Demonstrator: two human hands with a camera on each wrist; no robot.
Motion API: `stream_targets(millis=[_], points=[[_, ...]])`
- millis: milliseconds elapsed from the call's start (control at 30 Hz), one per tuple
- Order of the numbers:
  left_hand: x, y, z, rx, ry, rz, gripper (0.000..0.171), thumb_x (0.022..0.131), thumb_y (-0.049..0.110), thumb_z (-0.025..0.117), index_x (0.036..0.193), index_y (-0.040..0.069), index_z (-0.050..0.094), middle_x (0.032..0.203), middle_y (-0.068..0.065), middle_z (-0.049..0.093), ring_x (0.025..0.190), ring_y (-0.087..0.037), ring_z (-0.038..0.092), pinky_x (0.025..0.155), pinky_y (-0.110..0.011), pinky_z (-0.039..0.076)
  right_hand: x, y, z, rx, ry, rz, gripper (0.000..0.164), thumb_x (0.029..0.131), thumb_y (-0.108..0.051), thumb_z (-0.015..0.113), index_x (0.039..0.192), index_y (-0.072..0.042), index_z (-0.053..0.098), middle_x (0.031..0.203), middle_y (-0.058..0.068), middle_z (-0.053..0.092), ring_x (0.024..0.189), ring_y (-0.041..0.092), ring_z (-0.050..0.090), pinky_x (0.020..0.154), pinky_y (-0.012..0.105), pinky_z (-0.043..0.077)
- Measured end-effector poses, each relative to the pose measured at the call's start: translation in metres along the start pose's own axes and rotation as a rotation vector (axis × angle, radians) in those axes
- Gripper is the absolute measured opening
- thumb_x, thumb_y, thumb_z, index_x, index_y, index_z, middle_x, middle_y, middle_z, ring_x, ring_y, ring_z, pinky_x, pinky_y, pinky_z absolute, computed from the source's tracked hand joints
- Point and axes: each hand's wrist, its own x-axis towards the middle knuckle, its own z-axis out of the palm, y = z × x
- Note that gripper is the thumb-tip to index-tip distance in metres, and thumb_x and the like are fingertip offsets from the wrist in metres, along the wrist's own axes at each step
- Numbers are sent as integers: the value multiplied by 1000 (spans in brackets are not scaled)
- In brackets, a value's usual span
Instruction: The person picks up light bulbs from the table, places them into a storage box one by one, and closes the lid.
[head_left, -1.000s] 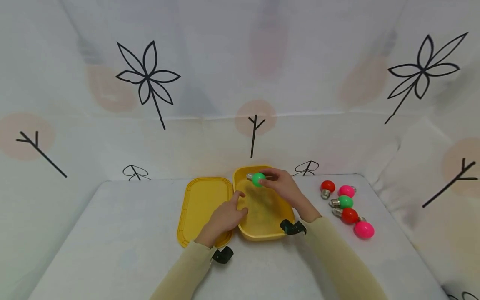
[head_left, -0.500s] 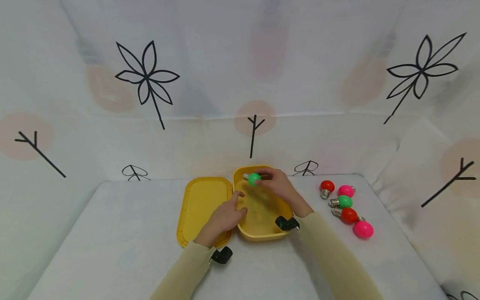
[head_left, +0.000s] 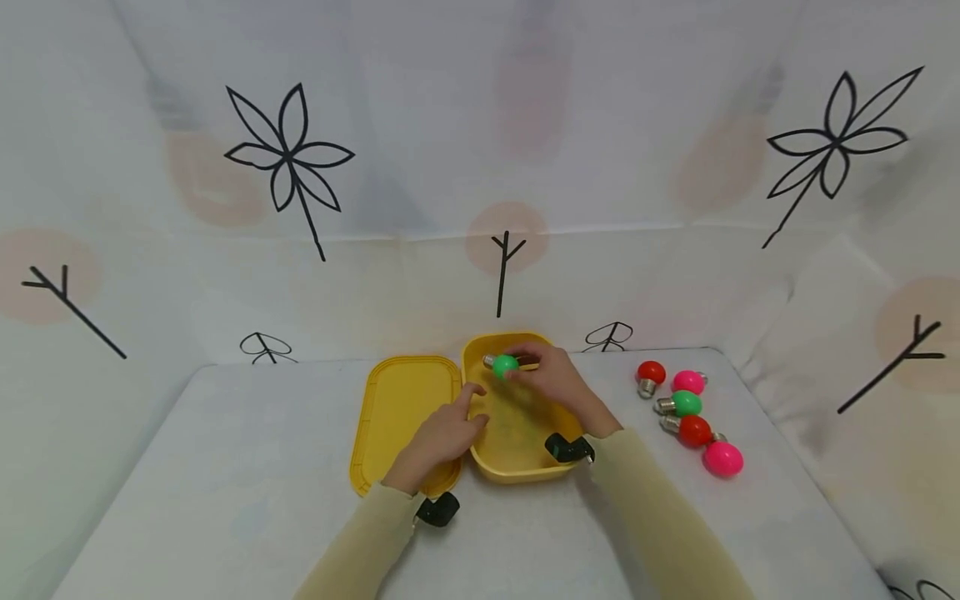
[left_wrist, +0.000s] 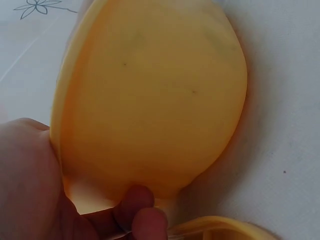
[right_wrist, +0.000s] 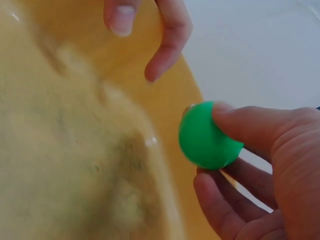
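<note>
My right hand (head_left: 553,379) pinches a green light bulb (head_left: 506,367) by its round end, over the far part of a yellow plastic box (head_left: 517,425). The bulb's metal screw base points left. In the right wrist view the thumb lies on one side of the bulb (right_wrist: 205,140), with fingers on the other. At the box's left rim is my left hand (head_left: 442,429), its thumb and index finger reaching over the inside. The left wrist view shows curled fingers (left_wrist: 137,202) against the box's outer wall, so this hand holds the box.
A flat yellow lid (head_left: 401,404) lies left of the box, partly under the left forearm. Right of the box lie several bulbs: a red bulb (head_left: 651,372), a green bulb (head_left: 686,403) and a pink bulb (head_left: 723,459) among them. A patterned cloth wall (head_left: 420,283) stands behind.
My right hand has brought the green bulb slightly left and lower over the box. The left hand stays at the rim. The head view has shifted a little.
</note>
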Motion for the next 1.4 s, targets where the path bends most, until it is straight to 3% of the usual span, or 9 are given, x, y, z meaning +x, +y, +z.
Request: stream_targets(millis=[333,567,1033,1400], points=[[4,-3,-2,-8,-23,34,37,103,30,47,139,22,42,65,-3,45,54,-19,45,53,-33,38,-3,1,1,-24,0,-12,32,87,-15,79,117,-7,70,112,8,70,104,30,66,88,44,53],[5,-3,-1,-30,-29,37,36,104,29,46,138,22,42,66,-3,44,56,-20,45,55,-34,38,-2,3,3,-19,3,33,32,85,-14,80,115,-8,70,113,7,69,105,29,67,87,42,54],[4,-4,2,-60,-19,15,35,104,29,45,139,23,40,64,-4,43,53,-20,45,52,-32,37,1,1,6,-127,-115,-30,30,85,-11,79,114,-6,71,113,9,71,112,29,65,95,45,49],[2,-2,2,-67,-16,9,34,105,29,45,138,24,41,65,-3,43,52,-19,43,51,-32,36,-1,1,7,-134,-158,3,34,85,-14,80,117,-6,72,114,9,71,111,28,65,93,42,51]])
